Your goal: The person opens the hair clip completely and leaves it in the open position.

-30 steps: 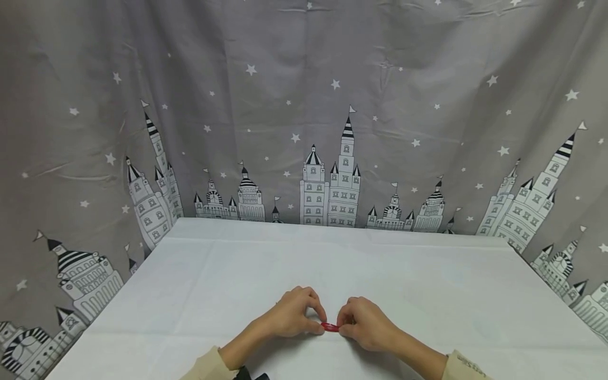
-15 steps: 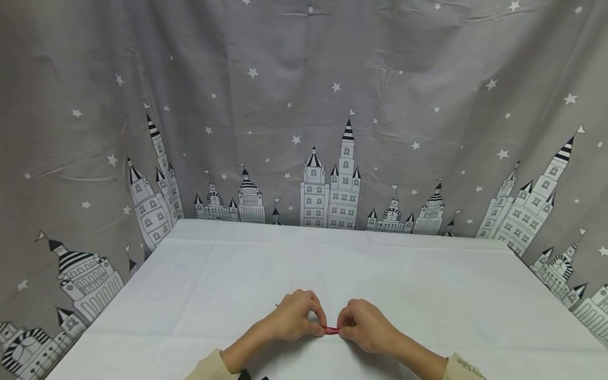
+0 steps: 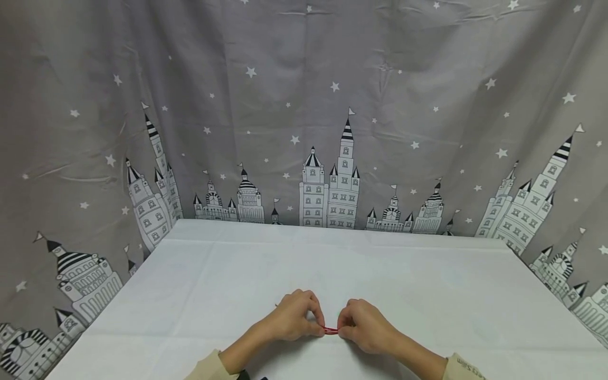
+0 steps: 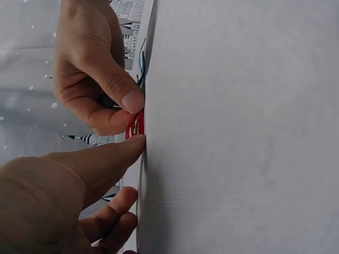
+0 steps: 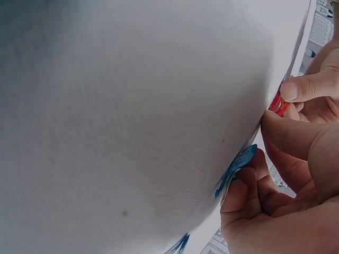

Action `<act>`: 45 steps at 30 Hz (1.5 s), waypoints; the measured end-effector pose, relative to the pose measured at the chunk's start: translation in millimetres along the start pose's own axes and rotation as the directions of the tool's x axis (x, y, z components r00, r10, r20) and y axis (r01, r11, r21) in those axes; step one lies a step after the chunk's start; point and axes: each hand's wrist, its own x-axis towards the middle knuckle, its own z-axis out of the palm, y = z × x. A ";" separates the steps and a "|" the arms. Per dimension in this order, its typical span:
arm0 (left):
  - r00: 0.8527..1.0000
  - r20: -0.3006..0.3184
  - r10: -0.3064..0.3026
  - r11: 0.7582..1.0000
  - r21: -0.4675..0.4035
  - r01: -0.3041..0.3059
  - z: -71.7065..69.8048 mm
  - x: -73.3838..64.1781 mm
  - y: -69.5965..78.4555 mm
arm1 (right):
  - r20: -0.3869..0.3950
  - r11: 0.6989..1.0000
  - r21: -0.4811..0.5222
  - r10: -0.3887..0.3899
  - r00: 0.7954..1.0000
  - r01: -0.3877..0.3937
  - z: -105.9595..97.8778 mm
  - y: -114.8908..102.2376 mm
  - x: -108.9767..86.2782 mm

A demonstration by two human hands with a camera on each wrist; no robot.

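Note:
Between my two hands is a small red slitted piece, apparently a snap hair clip [image 3: 331, 331], just above or on the white table. My left hand [image 3: 294, 316] pinches its left end between thumb and finger; my right hand [image 3: 368, 327] pinches the other end. The fingertips cover both ends. In the right wrist view a flat blue clip [image 5: 236, 168] lies against the curled lower fingers of my right hand; whether they hold it I cannot tell. Another blue slitted clip [image 5: 181, 244] shows at the bottom edge there.
The white-covered table [image 3: 404, 274] stretches away beyond both hands. Behind it hangs a grey curtain [image 3: 266, 58] printed with castles and stars. A purple bit [image 4: 129, 252] peeks in at the lower edge of the left wrist view.
The red hair clip has tilted from showing its oval face to a thinner, more edge-on look. Both hands keep their pinch and have hardly moved.

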 end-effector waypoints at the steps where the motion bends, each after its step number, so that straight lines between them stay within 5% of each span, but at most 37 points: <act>1: 1.000 -0.002 0.003 1.000 -0.003 -0.003 0.2 0.2 -0.3 | 0.004 1.000 0.002 0.002 1.000 -0.002 -0.2 0.3 -0.2; 9: 1.000 -0.008 0.010 0.999 -0.037 -0.011 0.0 0.7 0.4 | 0.005 0.999 0.032 0.012 1.000 -0.012 -2.8 1.2 -2.4; 15: 0.999 -0.030 0.011 0.995 -0.094 -0.014 0.9 1.9 -0.6 | -0.070 0.998 0.056 0.002 0.998 0.002 -4.7 0.2 -2.7; 22: 0.997 -0.073 -0.012 0.967 -0.254 -0.007 -0.6 3.2 -1.5 | -0.112 0.995 0.097 0.018 0.994 -0.008 -5.5 -1.8 -1.2; 34: 0.997 -0.060 0.052 0.930 -0.362 -0.070 -16.8 -0.8 -0.9 | -0.158 0.985 0.171 0.014 0.987 0.013 -3.1 -10.9 -1.6; 45: 0.996 -0.072 0.057 0.934 -0.349 -0.078 -21.5 -7.8 6.3 | -0.345 0.974 0.094 -0.163 0.924 0.207 2.1 -15.4 -5.6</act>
